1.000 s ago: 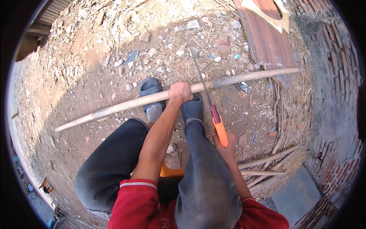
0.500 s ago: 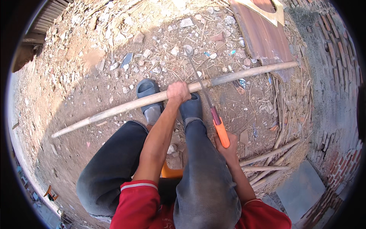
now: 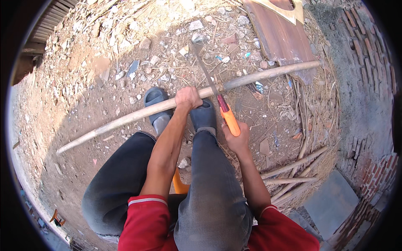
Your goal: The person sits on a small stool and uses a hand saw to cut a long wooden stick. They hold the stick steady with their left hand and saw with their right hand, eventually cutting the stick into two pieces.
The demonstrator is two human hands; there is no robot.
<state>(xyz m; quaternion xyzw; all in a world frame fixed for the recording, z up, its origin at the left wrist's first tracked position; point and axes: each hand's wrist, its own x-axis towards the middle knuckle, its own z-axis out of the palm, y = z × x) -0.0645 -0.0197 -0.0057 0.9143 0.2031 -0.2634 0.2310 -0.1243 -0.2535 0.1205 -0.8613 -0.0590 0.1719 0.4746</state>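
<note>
A long wooden pole lies across my two grey slides, over a slide on the left foot and a slide on the right. My left hand is wrapped round the pole near its middle. In my right hand is a handsaw with an orange and dark red handle. Its narrow blade crosses the pole just right of my left hand, at a darker mark, and points away from me. How deep the blade sits in the wood I cannot tell.
A brown wooden board lies at the far right, the pole's end over it. More poles rest at the right beside a grey slab. A brick wall borders that side. Stones and straw litter the dirt. Something orange shows between my legs.
My right hand has pushed the saw forward, away from me, so its handle is nearer the pole. The left hand keeps its hold. The whole view has shifted slightly.
</note>
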